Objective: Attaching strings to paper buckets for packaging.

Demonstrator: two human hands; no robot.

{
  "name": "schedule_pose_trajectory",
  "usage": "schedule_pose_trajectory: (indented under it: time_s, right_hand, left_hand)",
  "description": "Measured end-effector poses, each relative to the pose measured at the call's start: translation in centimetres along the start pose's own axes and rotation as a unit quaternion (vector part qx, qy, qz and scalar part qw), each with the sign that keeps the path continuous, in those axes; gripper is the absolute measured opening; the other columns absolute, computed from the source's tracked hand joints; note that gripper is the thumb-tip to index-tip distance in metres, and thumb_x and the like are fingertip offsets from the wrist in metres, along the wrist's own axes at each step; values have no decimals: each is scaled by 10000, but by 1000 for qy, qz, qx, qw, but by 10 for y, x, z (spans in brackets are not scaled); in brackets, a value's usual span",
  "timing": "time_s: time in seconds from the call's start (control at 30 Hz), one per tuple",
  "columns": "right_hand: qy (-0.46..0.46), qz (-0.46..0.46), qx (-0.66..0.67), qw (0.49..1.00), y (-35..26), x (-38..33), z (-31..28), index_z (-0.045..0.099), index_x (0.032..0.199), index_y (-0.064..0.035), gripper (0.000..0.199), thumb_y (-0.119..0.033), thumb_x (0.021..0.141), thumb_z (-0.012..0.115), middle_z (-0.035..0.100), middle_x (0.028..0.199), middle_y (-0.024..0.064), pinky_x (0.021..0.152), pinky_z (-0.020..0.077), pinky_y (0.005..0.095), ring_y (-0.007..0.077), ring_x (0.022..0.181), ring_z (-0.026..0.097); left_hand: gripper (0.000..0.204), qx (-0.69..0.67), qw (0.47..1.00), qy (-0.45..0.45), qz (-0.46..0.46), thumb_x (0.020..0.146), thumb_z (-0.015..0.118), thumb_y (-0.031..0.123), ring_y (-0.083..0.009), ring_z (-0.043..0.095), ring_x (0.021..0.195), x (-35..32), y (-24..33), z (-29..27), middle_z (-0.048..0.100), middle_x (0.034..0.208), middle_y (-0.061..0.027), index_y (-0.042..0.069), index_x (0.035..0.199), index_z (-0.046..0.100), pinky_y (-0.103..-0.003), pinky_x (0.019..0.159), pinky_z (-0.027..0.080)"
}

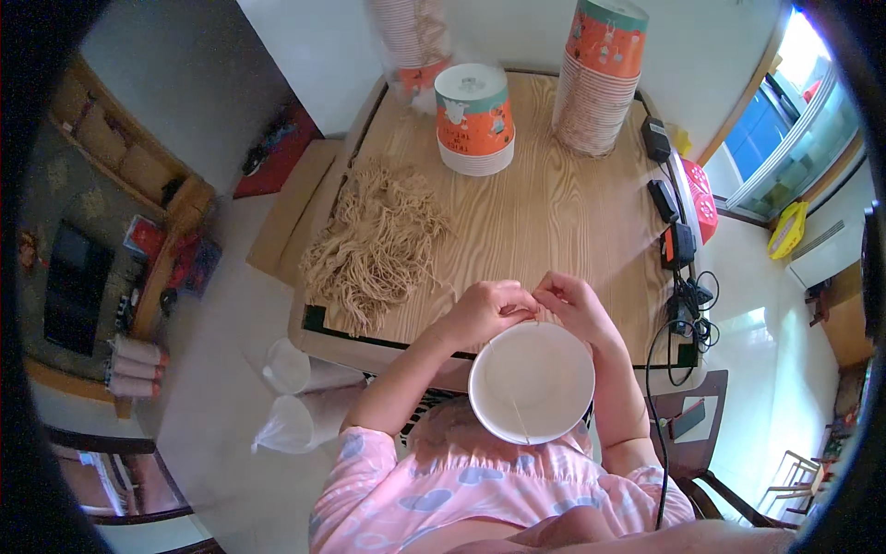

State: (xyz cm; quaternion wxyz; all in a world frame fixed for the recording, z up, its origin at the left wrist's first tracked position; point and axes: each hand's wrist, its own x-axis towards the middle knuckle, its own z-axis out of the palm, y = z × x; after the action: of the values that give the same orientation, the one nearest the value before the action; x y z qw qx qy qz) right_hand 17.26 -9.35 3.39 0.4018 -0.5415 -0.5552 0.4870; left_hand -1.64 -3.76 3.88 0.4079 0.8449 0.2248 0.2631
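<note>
A white paper bucket (498,406) sits at my lap by the near table edge, its open mouth facing up. A thin cord (517,403) runs across its inside from the near rim toward the far rim. At that far rim, my left hand (494,307) and my right hand (570,303) are close together, fingertips pinched on the cord. The fingers partly hide the cord's end. Left of my hands lies a loose heap of tan cords (378,240) on the wooden table (544,212).
Orange and green printed buckets (475,125) stand upside down at the back, beside a tall bucket stack (600,83) and a bagged stack (411,46). Black power adapters (678,245) with tangled cables line the right edge. Wrapped bucket stacks (305,420) lie on the floor at left.
</note>
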Motion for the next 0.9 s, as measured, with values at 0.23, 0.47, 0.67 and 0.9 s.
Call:
schedule_pose_trajectory:
  time_s: [0.23,0.47,0.67,0.9]
  right_hand:
    - [-34,-6,-68,997,9,3,-7,559,807,4,177,-136,914,545,485,689,10,625,422,252,93,706,465]
    - [-77,-4,43,996,-8,-8,-12,561,844,5,109,-85,904,553,524,724,-4,649,428,246,83,719,475]
    - [-14,-84,-82,993,-5,-5,-11,568,860,-4,47,-47,871,552,520,736,-13,644,404,221,68,717,480]
    - [3,-45,-95,994,-7,-2,-9,523,852,3,125,-111,895,552,525,714,62,623,433,286,117,688,468]
  left_hand:
    - [80,-12,1000,5,16,766,699,112,-235,606,666,1,-1,3,616,745,-69,90,833,662,-335,586,478]
    - [108,-74,997,8,-1,767,705,88,-186,603,649,-1,-2,4,612,745,-76,62,853,645,-310,580,474]
    - [98,-57,998,-1,9,777,689,72,-177,601,663,0,-3,5,603,763,-72,55,861,642,-304,587,471]
    - [75,-25,999,-38,-2,803,653,104,-230,621,709,1,7,-1,595,813,-81,70,869,656,-331,628,491]
